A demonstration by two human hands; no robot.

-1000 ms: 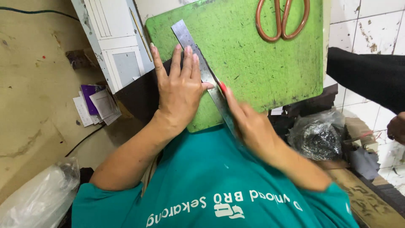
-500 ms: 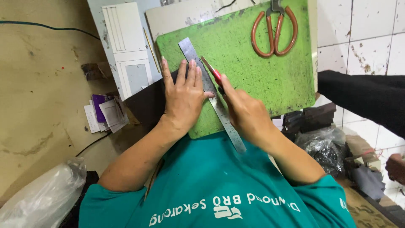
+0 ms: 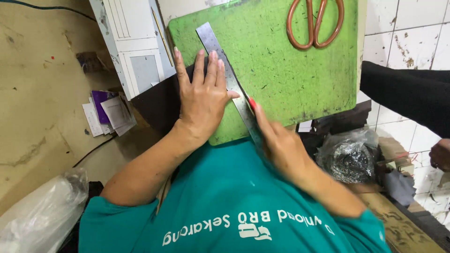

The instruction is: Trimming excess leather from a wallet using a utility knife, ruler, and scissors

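Note:
My left hand (image 3: 204, 100) lies flat, fingers spread, pressing a steel ruler (image 3: 211, 40) and a dark sheet (image 3: 159, 103) onto a green cutting mat (image 3: 290, 79). The ruler runs diagonally from the mat's far left down toward my body. My right hand (image 3: 281, 145) is blurred. It sits against the ruler's right edge with its fingers closed on a small cutting tool, and a red tip shows at the forefinger. The tool's blade is hidden.
Copper-coloured scissors (image 3: 314, 23) lie at the mat's far edge. Another person's black sleeve (image 3: 408, 93) and hand (image 3: 440, 154) reach in at the right. A plastic bag of dark scraps (image 3: 349, 157) sits right of me, with papers (image 3: 110, 112), a white panel (image 3: 131, 42) and a pale bag (image 3: 42, 215) on the left.
My right hand has slid along the ruler's edge toward my body. My left hand has stayed pressed on the ruler. The view has shifted slightly.

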